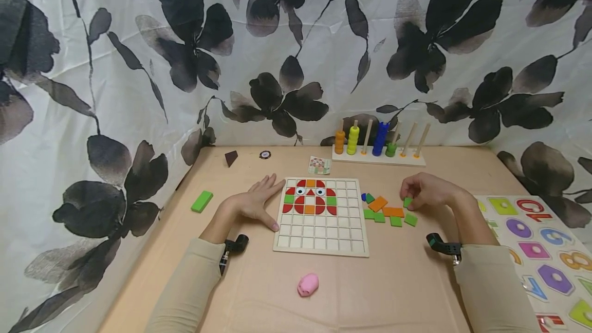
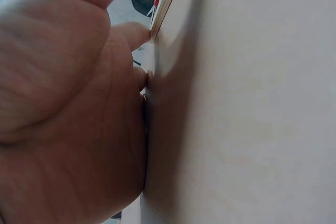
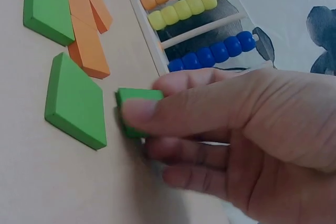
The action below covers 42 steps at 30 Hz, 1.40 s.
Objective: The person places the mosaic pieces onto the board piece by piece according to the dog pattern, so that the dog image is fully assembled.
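My left hand (image 1: 251, 204) lies with straight, spread fingers at the left edge of a white gridded board (image 1: 321, 243); thumb and fingertips touch its rim. Red, orange, green and white tiles, two with eyes, form an owl-like figure (image 1: 310, 200) in the board's upper left squares. To the right of the board, my right hand (image 1: 432, 190) pinches a small green block (image 3: 137, 95) between thumb and fingers, low over the table. Close by lie loose green tiles (image 3: 76, 100), orange tiles (image 3: 88, 48) and a blue piece (image 1: 364, 197).
A bead-stacking rack (image 1: 379, 155) and a small picture card (image 1: 319, 165) stand behind the board. A pink toy (image 1: 308, 284) lies in front, a green block (image 1: 202, 201) to the left, a dark triangular piece (image 1: 230, 158) at back left. A number-and-shape puzzle board (image 1: 548, 263) covers the right.
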{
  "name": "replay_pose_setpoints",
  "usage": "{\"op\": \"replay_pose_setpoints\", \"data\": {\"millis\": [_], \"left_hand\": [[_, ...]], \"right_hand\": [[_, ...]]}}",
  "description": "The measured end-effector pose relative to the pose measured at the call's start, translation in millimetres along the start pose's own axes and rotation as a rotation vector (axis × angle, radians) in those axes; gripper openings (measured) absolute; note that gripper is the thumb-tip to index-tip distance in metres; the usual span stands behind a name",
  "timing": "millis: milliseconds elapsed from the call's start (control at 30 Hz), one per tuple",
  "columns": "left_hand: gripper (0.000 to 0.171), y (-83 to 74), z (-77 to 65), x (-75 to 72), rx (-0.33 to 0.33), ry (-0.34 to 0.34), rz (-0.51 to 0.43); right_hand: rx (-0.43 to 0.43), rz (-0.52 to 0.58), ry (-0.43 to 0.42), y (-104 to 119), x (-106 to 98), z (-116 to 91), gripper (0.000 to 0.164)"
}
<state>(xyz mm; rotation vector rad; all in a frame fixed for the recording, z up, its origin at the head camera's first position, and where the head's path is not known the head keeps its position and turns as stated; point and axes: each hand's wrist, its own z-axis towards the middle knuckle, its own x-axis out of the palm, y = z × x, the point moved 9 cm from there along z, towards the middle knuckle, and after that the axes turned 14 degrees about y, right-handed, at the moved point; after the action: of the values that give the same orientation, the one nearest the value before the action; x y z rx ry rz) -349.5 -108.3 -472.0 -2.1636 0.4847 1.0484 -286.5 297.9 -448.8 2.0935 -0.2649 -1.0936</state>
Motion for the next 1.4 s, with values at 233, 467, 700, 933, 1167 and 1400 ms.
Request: {"op": "replay_pose_setpoints", "data": {"millis": [233, 467, 700, 933, 1167, 1400], "left_hand": [[0.132, 0.9, -0.6, 0.2, -0.003, -0.004, -0.005], [0.132, -0.5, -1.5, 1.4, -0.002, 0.003, 0.002], [0.133, 0.4, -1.5, -2.1, -0.008, 0.012, 0.002], [0.132, -1.8, 0.4, -7.1, 0.000, 0.003, 0.019], [0.131, -4.1, 1.3, -3.7, 0.005, 0.017, 0.005], [0.131, -0.6, 0.9, -1.0, -0.008, 0.017, -0.005]], "right_hand": [[-0.111, -0.010, -0.205, 36.6, -12.6, 7.5, 0.014], [-0.236, 0.040, -0.225, 100.1, 6.2, 42.9, 0.013], [-0.341, -0.023, -0.126, 160.7, 47.5, 86.9, 0.018], [-0.359, -0.131, -0.038, 194.1, 78.6, 110.9, 0.016], [-0.320, -0.253, 0.013, 197.6, 101.3, 121.0, 0.013], [-0.318, -0.331, 0.009, 199.4, 111.1, 125.1, 0.011]]}}
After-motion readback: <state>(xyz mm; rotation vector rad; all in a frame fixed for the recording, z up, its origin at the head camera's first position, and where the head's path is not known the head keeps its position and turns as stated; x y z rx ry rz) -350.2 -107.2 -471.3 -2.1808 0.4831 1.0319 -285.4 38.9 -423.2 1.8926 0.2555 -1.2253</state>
